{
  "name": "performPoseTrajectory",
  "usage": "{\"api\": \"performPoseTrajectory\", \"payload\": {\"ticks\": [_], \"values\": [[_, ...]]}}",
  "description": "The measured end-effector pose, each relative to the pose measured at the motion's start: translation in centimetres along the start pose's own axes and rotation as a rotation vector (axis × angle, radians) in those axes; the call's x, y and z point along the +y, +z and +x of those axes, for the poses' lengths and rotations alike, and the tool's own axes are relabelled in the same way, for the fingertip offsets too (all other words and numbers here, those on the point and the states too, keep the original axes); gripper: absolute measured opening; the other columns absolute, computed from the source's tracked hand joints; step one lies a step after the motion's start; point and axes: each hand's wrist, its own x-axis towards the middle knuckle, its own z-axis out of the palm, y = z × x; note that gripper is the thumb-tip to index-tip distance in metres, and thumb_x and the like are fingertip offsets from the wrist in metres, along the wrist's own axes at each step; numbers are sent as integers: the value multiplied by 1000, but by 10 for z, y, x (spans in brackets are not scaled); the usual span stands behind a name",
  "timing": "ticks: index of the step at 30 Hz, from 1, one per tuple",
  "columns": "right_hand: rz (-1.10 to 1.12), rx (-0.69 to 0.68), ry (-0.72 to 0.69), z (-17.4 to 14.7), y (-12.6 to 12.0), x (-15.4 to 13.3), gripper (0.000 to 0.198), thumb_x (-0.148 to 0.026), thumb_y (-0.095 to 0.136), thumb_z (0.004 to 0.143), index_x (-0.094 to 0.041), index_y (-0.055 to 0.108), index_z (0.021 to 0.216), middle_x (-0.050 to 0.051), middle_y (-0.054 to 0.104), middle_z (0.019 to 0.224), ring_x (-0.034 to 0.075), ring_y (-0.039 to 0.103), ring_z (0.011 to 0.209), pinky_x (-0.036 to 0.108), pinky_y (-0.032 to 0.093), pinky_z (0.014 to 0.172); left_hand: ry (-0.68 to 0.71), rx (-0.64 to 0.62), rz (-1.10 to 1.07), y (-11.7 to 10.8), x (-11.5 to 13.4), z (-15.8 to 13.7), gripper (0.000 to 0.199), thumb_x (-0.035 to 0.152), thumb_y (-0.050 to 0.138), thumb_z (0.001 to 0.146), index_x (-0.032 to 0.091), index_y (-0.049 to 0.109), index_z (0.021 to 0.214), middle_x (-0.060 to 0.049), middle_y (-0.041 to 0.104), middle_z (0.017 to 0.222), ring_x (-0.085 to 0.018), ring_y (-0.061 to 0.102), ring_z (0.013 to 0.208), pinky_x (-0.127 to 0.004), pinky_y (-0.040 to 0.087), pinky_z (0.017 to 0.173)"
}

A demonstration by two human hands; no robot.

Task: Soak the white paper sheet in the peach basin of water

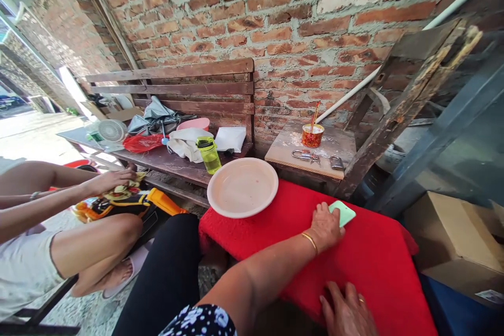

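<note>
At the far left, a seated co-worker holds a bunched patterned cloth (124, 188) above something black and orange. Behind, on the bench (183, 161), are a fan (112, 130), a red bag (144, 143), a pale cloth (185, 144) and, near the right end, a green bottle (209, 156). Beside the bottle, the basin (241, 215) sits on the left part of a red cover (380, 273). Beyond that, against the brick wall, a wooden stand (281, 151) carries a red tin (312, 137) holding thin sticks, and two padlocks (336, 163) in front of it. The person's left hand (326, 224), with a bangle at the wrist, touches the left edge of a flat green item (343, 213) on the cover; whether it grips it cannot be told. Nearer, the right hand (348, 311), wearing a ring, is unclenched and holds nothing, fingers spread over the cover. At the far right stands a cardboard box (452, 241).
</note>
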Motion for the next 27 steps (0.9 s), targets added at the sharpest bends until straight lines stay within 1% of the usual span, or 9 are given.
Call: {"api": "performPoseTrajectory", "payload": {"ticks": [3, 8, 11, 13, 15, 19, 21, 24, 27], "values": [[-7, 7, -18, 1, 2, 3, 34, -31, 43, 96, -24, 72, 113, 16, 70, 109, 28, 70, 90, 38, 52, 74, 14, 12, -21, -4, -11, -11, 53, 44, 57, 88, 20, 50, 134, -15, 50, 124, -30, 49, 112, -41, 44, 95], [-33, 37, -23, 2, -5, -5, 33, -27, 44, 96, -23, 72, 112, 18, 70, 110, 28, 70, 89, 39, 52, 75, -331, 85, -13, -37, -83, -31, 47, 34, 57, 88, 20, 52, 133, -15, 52, 126, -30, 53, 114, -40, 44, 96], [-75, 61, 11, 2, -12, -14, 31, -24, 47, 93, -22, 72, 112, 17, 70, 110, 28, 70, 92, 39, 51, 80, -411, 90, -1, -42, -101, -37, 47, 32, 57, 88, 19, 52, 134, -16, 53, 126, -30, 55, 111, -40, 45, 94], [-93, 70, 31, 1, -14, -19, 30, -23, 48, 92, -22, 72, 111, 16, 70, 111, 28, 69, 92, 39, 51, 81, -388, 91, 10, -36, -90, -36, 48, 34, 59, 87, 19, 52, 133, -16, 52, 128, -31, 53, 115, -41, 45, 95], [-96, 70, 37, 0, -13, -21, 30, -23, 48, 92, -22, 72, 110, 16, 70, 111, 27, 69, 92, 39, 50, 82, -318, 83, 19, -24, -64, -32, 51, 37, 60, 86, 19, 51, 133, -17, 50, 129, -33, 49, 118, -43, 44, 96], [-28, 66, 41, 1, -7, -13, 31, -27, 47, 92, -23, 72, 109, 15, 70, 108, 27, 68, 91, 38, 49, 80, -74, 37, 9, 3, -3, -26, 56, 41, 59, 86, 16, 48, 136, -18, 49, 127, -33, 47, 116, -43, 43, 96], [57, 91, 33, 3, -9, -1, 32, -31, 44, 93, -24, 73, 106, 14, 69, 107, 26, 67, 89, 37, 49, 78, 54, -4, -15, 10, 15, -24, 54, 44, 57, 87, 17, 50, 133, -18, 50, 126, -32, 48, 113, -43, 45, 94], [72, 213, 198, 8, -23, 20, 42, -44, 39, 97, -22, 71, 112, 16, 65, 116, 29, 66, 86, 40, 49, 70, 113, -31, -53, 8, 16, -23, 51, 48, 55, 87, 19, 55, 129, -16, 51, 123, -31, 51, 109, -42, 46, 91], [-46, 345, 399, 12, -36, 34, 59, -53, 35, 96, -14, 61, 131, 25, 59, 127, 38, 63, 96, 46, 47, 69, -17, 8, -58, -6, -11, -21, 51, 45, 57, 87, 20, 54, 132, -15, 52, 123, -30, 51, 111, -40, 45, 94]]}}
